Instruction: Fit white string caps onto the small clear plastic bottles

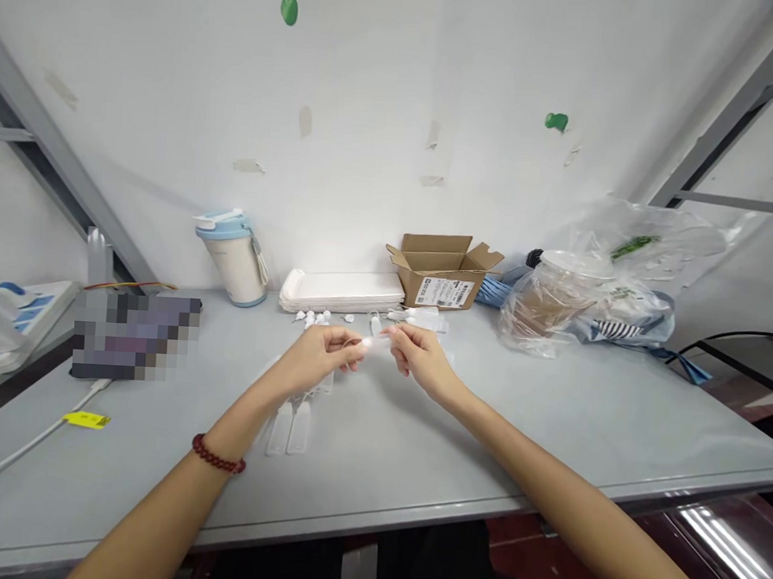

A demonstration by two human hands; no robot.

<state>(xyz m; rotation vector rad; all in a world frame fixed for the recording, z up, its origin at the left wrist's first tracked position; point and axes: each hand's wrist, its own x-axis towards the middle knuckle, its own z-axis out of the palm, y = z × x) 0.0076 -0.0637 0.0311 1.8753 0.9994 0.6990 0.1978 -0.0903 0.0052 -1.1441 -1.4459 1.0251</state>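
Both of my hands meet above the middle of the grey table (548,419). My left hand (318,355), with a dark red bead bracelet (217,457) on its wrist, pinches one end of a small white plastic piece (374,344). My right hand (417,353) pinches the other end. Below my left hand two small clear plastic bottles (290,426) lie flat on the table. Several tiny white caps (313,318) are scattered farther back.
Along the wall stand a blue-lidded white cup (236,260), a stack of white trays (341,291), an open cardboard box (443,271) and clear bags with a lidded cup (573,299). A pixelated dark item (134,332) and a white cable with a yellow tag (86,419) lie left.
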